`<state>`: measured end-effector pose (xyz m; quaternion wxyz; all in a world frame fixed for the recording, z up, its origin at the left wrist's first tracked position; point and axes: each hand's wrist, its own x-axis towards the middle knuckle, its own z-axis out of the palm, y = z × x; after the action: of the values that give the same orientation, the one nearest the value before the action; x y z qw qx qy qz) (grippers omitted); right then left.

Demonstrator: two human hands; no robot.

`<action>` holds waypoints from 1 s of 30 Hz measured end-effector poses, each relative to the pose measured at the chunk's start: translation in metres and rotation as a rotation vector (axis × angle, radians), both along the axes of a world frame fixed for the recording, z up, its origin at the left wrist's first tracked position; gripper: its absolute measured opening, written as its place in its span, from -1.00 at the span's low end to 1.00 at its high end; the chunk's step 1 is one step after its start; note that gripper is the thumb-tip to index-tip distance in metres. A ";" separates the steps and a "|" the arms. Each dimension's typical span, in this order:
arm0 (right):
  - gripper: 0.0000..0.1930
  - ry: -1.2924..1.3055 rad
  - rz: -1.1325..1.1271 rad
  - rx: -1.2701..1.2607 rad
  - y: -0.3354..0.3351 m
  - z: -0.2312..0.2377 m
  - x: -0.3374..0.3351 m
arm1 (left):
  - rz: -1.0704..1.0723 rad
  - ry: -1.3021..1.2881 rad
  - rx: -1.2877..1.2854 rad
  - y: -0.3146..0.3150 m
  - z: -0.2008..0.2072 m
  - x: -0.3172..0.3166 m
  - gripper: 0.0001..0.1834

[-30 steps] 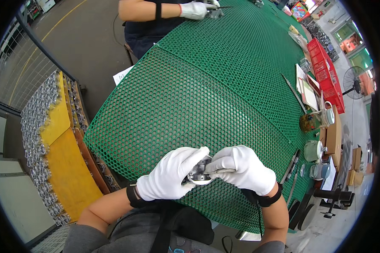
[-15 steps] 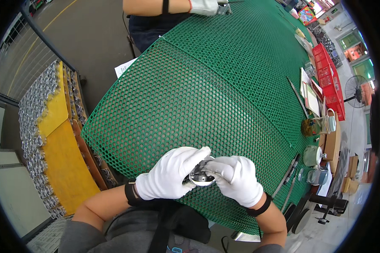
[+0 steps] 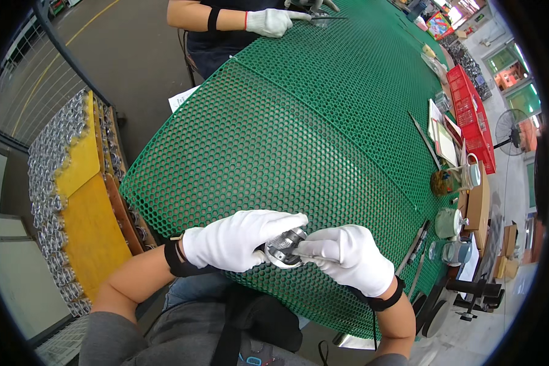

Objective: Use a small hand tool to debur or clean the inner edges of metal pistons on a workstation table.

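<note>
Low over the near edge of the green mat, a shiny round metal part (image 3: pixel 285 248) with dark recesses inside is held between my hands. My left hand (image 3: pixel 241 240), in a white glove, wraps it from the left, thumb along its upper rim. My right hand (image 3: pixel 351 256), also white-gloved, has its thumb and fingers pressed together at the part's right side, the tips reaching its recessed face. Whether those fingertips pinch anything smaller is hidden. The green honeycomb mat (image 3: pixel 244 146) lies under both hands.
Across the table a co-worker's gloved hand (image 3: pixel 271 23) handles a small item. Many metal parts (image 3: pixel 52 201) stand stacked with yellow sheets (image 3: pixel 94 235) at left. Along the right edge are red crates (image 3: pixel 470 113), a jar (image 3: pixel 448 222), a glass pitcher (image 3: pixel 454 181) and papers (image 3: pixel 443 137).
The metal part has turned, so more of its recessed face shows. My hands have shifted slightly apart. The co-worker's hand has moved lower and left, a finger now extended.
</note>
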<state>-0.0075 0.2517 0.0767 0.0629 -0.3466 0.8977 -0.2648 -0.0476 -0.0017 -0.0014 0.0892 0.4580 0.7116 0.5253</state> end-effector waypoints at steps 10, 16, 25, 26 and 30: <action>-0.77 0.132 -0.090 -0.045 -0.008 -0.006 0.013 | -0.111 -0.142 -0.046 -0.006 0.001 -0.011 -0.08; -0.70 0.173 -0.089 0.057 -0.022 -0.007 0.018 | -0.101 -0.069 -0.003 -0.005 0.001 -0.012 -0.15; -0.60 0.250 -0.250 0.100 -0.027 -0.026 0.036 | -0.121 -0.102 -0.056 -0.007 0.000 -0.011 -0.11; -0.60 0.251 -0.253 0.098 -0.028 -0.027 0.039 | -0.114 -0.096 -0.051 -0.006 0.002 -0.011 -0.12; -0.64 0.432 -0.283 0.130 -0.030 -0.037 0.044 | -0.110 -0.085 -0.056 -0.004 0.002 -0.011 -0.13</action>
<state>0.0365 0.2218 0.0394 -0.1457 -0.2611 0.9450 -0.1326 -0.0587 -0.0059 0.0002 0.1609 0.4709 0.6955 0.5184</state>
